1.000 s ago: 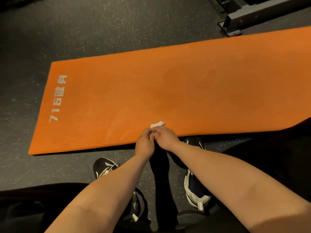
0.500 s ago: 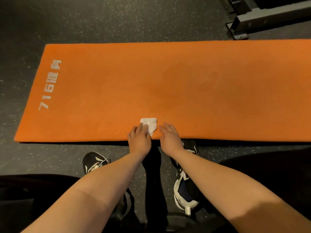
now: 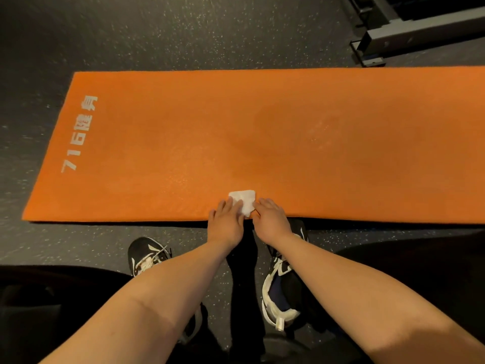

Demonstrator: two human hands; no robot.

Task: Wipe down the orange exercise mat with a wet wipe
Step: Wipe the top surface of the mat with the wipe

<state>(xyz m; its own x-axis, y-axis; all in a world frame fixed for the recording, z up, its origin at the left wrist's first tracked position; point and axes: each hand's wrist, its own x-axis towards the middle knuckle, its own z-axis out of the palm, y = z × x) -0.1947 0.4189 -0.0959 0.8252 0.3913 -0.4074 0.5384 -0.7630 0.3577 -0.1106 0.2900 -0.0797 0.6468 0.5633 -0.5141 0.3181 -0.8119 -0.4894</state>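
The orange exercise mat (image 3: 262, 132) lies flat on the dark speckled floor, with white lettering "716" at its left end. A small folded white wet wipe (image 3: 244, 204) rests on the mat close to its near edge. My left hand (image 3: 227, 220) lies with straight fingers on the wipe's left side. My right hand (image 3: 271, 219) sits at the wipe's right edge, its fingertips touching the wipe. Both hands overlap the mat's near edge.
A grey metal equipment frame (image 3: 409, 30) stands on the floor beyond the mat's far right. My two black-and-white shoes (image 3: 147, 256) (image 3: 280, 285) are on the floor just in front of the mat. Dark floor surrounds the mat on the left and far sides.
My hands, held together around the bunched wipe a second ago, have parted. The wipe now lies flatter and wider on the mat between them. The view has swung square to the mat.
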